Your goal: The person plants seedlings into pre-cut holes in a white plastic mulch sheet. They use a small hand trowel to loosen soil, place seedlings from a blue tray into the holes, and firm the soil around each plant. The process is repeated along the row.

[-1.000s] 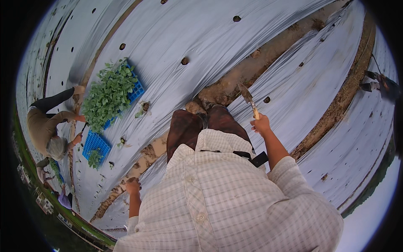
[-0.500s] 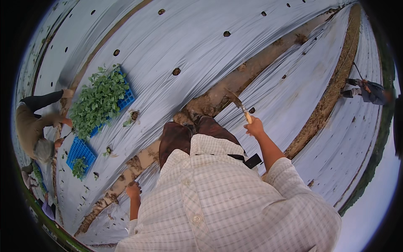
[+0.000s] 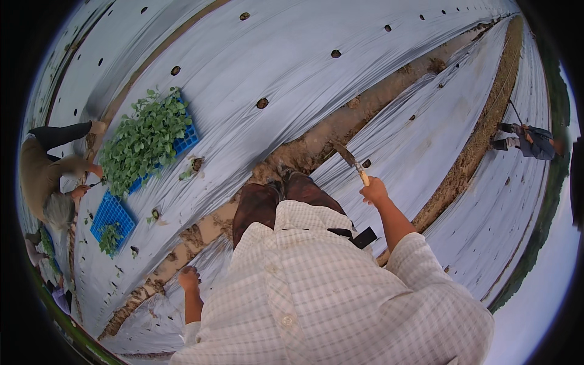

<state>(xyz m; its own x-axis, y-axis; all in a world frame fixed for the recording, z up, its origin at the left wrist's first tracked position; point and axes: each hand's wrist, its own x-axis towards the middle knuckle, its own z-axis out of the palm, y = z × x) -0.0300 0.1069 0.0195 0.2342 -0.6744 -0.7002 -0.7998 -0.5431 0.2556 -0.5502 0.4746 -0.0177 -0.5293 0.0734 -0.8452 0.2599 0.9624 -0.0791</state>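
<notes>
My right hand [image 3: 375, 191], out to the right of my legs, is closed around the pale wooden handle of a hand tool [image 3: 348, 157]. Its flat brown metal blade points away from me, over the edge of the plastic sheet beside the muddy furrow. The blade's exact kind is hard to make out. At my left side, my left hand [image 3: 189, 278] hangs low with its fingers curled. Whether anything is inside them is hidden. Below that hand lie the plastic sheet and the furrow's edge.
Wet muddy furrow [image 3: 328, 137] around my feet. Silver plastic sheeting [image 3: 292, 73] with planting holes [image 3: 262, 103] covers the beds. On the left are leafy seedlings [image 3: 143, 140] in blue trays [image 3: 114, 220] and a bending person [image 3: 45, 176]. Another person [image 3: 532, 141] stands far right.
The view has shifted slightly, and the tool and my right hand sit a little lower and further right. The left hand has moved slightly left. The right hand keeps its grip.
</notes>
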